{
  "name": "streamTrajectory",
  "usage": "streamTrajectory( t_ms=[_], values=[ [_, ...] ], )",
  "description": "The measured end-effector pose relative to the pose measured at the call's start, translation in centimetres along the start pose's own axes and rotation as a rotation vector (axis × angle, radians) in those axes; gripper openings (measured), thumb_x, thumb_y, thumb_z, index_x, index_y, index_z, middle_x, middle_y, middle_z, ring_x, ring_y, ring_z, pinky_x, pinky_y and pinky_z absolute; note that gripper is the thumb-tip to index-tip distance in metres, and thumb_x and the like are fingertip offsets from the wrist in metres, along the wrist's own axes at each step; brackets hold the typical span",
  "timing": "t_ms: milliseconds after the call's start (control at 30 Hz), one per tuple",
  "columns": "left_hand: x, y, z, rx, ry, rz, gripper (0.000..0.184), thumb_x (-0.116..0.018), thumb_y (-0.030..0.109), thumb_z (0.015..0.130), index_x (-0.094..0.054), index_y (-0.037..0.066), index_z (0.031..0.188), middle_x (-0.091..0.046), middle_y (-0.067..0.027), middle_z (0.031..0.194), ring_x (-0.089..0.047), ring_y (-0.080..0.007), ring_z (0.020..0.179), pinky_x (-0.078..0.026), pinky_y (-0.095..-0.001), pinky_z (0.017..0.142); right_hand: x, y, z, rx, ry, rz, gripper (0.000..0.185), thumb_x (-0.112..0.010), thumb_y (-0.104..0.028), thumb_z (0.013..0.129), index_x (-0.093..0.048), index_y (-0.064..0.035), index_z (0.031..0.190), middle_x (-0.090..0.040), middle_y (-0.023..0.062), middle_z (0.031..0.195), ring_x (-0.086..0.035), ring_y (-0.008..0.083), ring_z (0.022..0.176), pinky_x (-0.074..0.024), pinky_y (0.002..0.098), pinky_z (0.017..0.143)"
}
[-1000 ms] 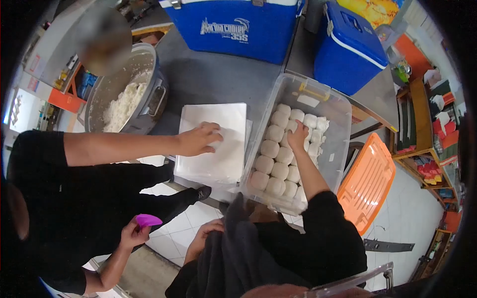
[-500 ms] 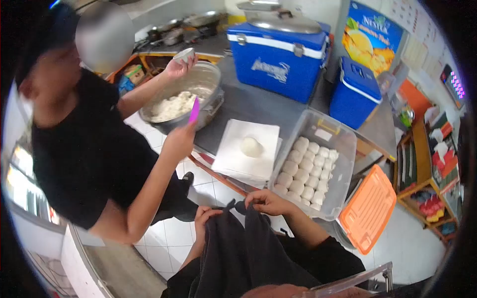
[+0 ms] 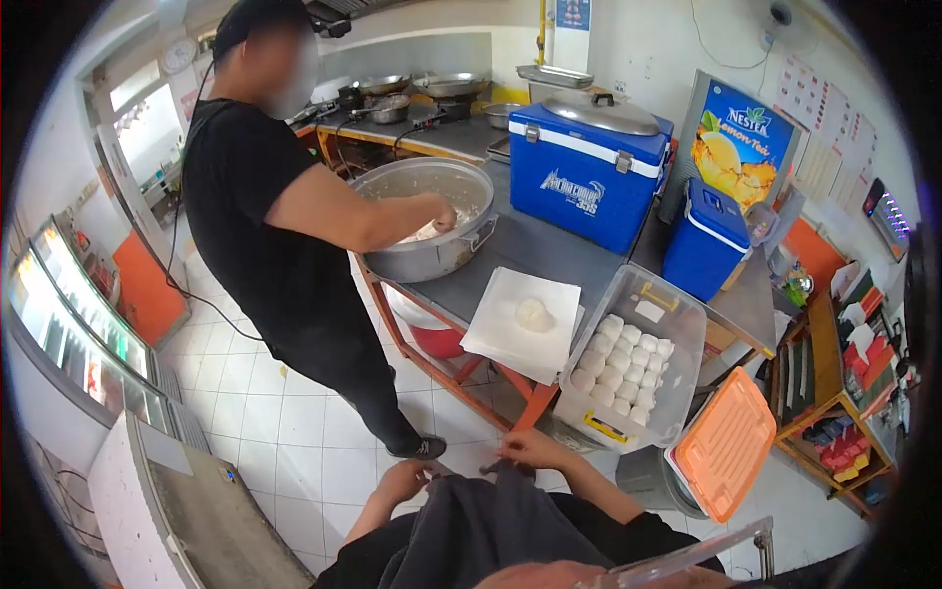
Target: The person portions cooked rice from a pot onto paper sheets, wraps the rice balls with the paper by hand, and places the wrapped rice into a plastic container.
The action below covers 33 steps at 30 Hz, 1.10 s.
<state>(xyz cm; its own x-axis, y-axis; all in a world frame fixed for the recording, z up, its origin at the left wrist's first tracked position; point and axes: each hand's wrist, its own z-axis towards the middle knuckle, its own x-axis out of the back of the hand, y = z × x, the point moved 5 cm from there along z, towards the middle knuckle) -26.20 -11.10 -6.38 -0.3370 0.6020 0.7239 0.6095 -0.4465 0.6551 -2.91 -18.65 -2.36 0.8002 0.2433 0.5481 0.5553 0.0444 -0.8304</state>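
Note:
My left hand (image 3: 400,482) pinches one upper corner of a dark grey cloth (image 3: 486,535) that hangs down over my front. The opposite corner is in the closed fingers of my right hand (image 3: 536,451). Both hands are at the height of my waist, apart from each other, with the cloth sagging between them. Beyond them, a stack of white paper sheets (image 3: 491,339) lies on the table with one round white dough ball (image 3: 533,315) on top. To its right, a clear plastic bin (image 3: 677,393) holds rows of white dough balls (image 3: 628,368).
At the left, a co-worker (image 3: 265,196) reaches into a large metal pot (image 3: 432,260). Two blue coolers, one large (image 3: 579,182) and one small (image 3: 705,240), stand at the table's back. An orange lid (image 3: 724,447) leans beside the bin. A low white freezer (image 3: 211,510) stands at lower left.
My view has tilted up and shows more of the room. The co-worker, earlier holding a small bowl and a purple tool up, now has an arm down in the pot. My hands still grip the cloth.

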Motion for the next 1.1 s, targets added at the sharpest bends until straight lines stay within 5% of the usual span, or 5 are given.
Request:
streamTrajectory(
  t_ms=[133,300,400,700,1100],
  values=[
    [1.8,0.0,2.3,-0.162,0.118,-0.096,0.024,-0.058,0.01,0.075,-0.061,0.003,0.098,-0.061,-0.0139,0.094,-0.059,-0.0282,0.088,-0.046,-0.0359,0.079,1.9,2.8,-0.9,-0.071,0.162,0.069,0.024,-0.058,-0.026,0.082,-0.061,-0.0031,0.087,-0.061,0.0111,0.077,-0.058,0.0191,0.073,-0.0442,0.031,0.067],
    [2.8,11.1,4.4,-0.637,-0.29,-0.726,0.041,-0.056,0.007,0.082,-0.047,0.003,0.122,-0.048,-0.0097,0.124,-0.046,-0.0206,0.114,-0.035,-0.0326,0.096,6.2,2.6,-1.0,-0.155,0.273,0.062,0.021,-0.06,-0.022,0.08,-0.061,-0.0021,0.087,-0.062,0.0097,0.078,-0.058,0.0166,0.072,-0.0453,0.0288,0.067],
    [-2.6,11.1,5.8,-0.554,-0.579,-0.901,0.045,-0.055,0.008,0.083,-0.043,0.004,0.126,-0.044,-0.0087,0.128,-0.041,-0.0179,0.118,-0.032,-0.0304,0.098,7.9,5.1,0.4,-0.096,0.349,0.053,0.023,-0.063,-0.023,0.079,-0.062,-0.0014,0.086,-0.062,0.0094,0.079,-0.058,0.0147,0.069,-0.0461,0.0276,0.064],
    [-2.2,3.0,19.2,-0.504,-0.212,-0.586,0.024,-0.058,0.008,0.079,-0.056,0.003,0.103,-0.059,-0.0049,0.096,-0.056,-0.016,0.09,-0.042,-0.0283,0.082,11.8,13.1,7.3,0.053,0.384,-0.502,0.041,-0.071,-0.024,0.062,-0.058,-0.0097,0.098,-0.05,0.0107,0.108,-0.046,0.0305,0.102,-0.0408,0.0394,0.085],
    [1.0,6.8,24.3,-0.235,-0.254,0.274,0.033,-0.063,0.017,0.075,-0.054,0.006,0.105,-0.056,-0.0105,0.101,-0.053,-0.0241,0.098,-0.041,-0.0337,0.084,8.8,19.0,9.6,0.107,0.383,-0.827,0.023,-0.054,-0.022,0.071,-0.052,-0.0127,0.092,-0.05,0.0062,0.096,-0.051,0.0259,0.09,-0.0412,0.041,0.071]
  ],
)
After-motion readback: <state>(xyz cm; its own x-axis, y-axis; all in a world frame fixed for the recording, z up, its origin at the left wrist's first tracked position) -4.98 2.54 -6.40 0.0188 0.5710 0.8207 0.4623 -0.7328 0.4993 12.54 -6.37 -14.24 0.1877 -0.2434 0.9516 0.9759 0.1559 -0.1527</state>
